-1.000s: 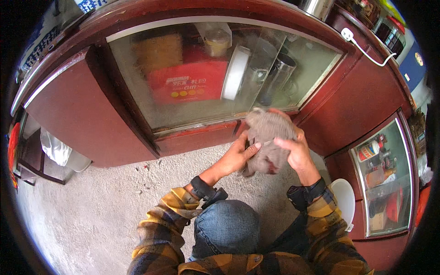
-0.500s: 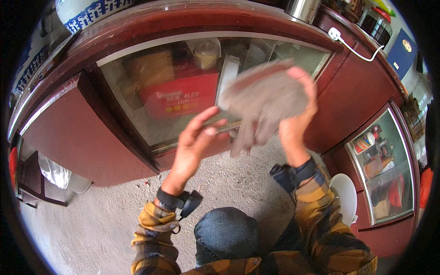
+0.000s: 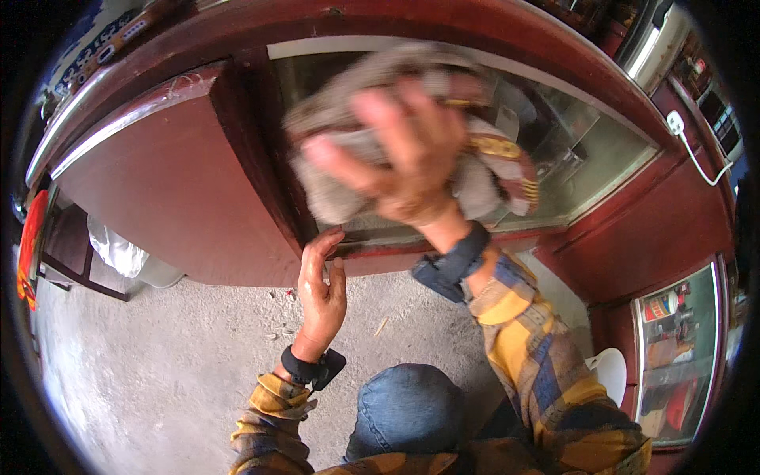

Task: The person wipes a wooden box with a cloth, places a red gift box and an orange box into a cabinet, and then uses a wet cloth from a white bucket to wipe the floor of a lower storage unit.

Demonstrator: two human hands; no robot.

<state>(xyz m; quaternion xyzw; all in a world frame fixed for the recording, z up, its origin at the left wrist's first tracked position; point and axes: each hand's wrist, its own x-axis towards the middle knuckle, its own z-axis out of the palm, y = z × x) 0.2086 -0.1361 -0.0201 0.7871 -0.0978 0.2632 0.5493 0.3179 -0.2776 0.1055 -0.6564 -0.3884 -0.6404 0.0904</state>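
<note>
My right hand (image 3: 408,162), smeared by motion, lies over a greyish-brown cloth (image 3: 331,194), its fingers pressed into it. The cloth is bunched and has a brown and yellow patterned edge. It appears to rest against the sliding glass pane (image 3: 598,170) of a dark red wooden cabinet, and hides much of the pane. My left hand (image 3: 322,297) holds nothing; its fingers are stretched, slightly apart, with the tips at the cabinet's lower edge (image 3: 380,265) under the glass.
A red cabinet door (image 3: 170,178) juts out at the left. At the right stand a second glass-fronted cabinet (image 3: 677,340) with jars and packets, and a white bucket (image 3: 609,372). A white plug with a cord (image 3: 675,123) hangs at the upper right. Below is a rough concrete floor (image 3: 190,356).
My right hand has swung the cloth leftward and spread it over the glass. My left hand has dropped from beside the cloth to the cabinet's lower edge. The view has shifted left.
</note>
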